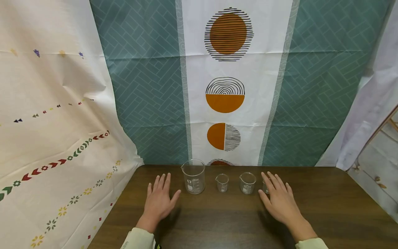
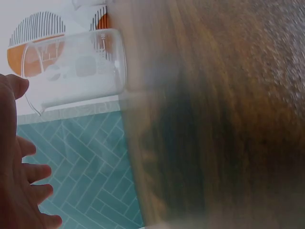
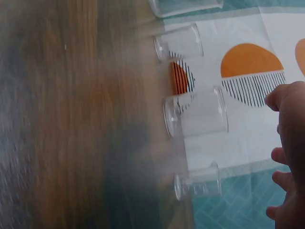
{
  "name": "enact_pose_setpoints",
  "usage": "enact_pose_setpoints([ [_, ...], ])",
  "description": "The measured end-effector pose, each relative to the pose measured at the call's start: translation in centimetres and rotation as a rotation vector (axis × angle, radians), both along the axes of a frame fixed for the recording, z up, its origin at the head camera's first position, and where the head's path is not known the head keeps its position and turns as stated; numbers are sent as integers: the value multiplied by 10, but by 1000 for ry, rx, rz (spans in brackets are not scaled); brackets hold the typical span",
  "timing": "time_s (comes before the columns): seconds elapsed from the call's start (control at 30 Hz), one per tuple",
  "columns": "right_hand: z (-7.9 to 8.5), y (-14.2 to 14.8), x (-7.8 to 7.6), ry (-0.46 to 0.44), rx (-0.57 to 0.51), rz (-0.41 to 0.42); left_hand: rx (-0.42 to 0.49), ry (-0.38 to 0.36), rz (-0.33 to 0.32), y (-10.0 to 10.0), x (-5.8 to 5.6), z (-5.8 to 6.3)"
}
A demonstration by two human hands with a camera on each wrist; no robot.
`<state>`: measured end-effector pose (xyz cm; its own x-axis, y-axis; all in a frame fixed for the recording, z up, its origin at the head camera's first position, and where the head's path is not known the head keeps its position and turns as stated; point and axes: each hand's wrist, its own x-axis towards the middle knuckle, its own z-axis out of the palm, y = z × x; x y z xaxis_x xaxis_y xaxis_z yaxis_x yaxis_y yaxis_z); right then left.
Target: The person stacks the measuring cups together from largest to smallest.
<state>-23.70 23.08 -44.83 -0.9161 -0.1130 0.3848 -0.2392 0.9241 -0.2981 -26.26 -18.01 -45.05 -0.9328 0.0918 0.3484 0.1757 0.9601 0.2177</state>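
A row of clear glass beakers stands upright along the far part of the table. The large beaker [image 1: 194, 178] is at the left, then a small beaker [image 1: 222, 183], then a medium beaker [image 1: 247, 184]. Another small beaker [image 1: 265, 187] is partly hidden behind the fingers of my right hand [image 1: 280, 202]; the right wrist view shows this small beaker [image 3: 200, 183] whole. My left hand [image 1: 159, 202] is spread, palm down, left of the large beaker and apart from it. Both hands hold nothing, hovering over the table with shadows beneath them.
The dark brown wooden table [image 1: 217, 221] runs back to a hanging green and white cloth [image 1: 146, 86] with orange circles. A cream patterned cloth [image 1: 56, 138] hangs along the left side, and a white floral cloth [image 1: 373, 162] along the right.
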Motion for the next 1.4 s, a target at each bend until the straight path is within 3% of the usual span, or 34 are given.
enact_pose_setpoints([
  [0.4,-1,-28,-2,78,-26,66,45,22,2,4,-3,-3],
  [0.77,-4,-57,-4,152,-20,118,118,-33,8,6,-4,-6],
  [0.93,-5,-69,-3,162,-39,135,167,-63,21,8,-5,-6],
  [1.17,-6,-85,-5,157,-77,155,240,-44,9,12,-6,-11],
  [1.4,-9,-98,-7,138,-108,162,295,-94,12,15,-7,-13],
])
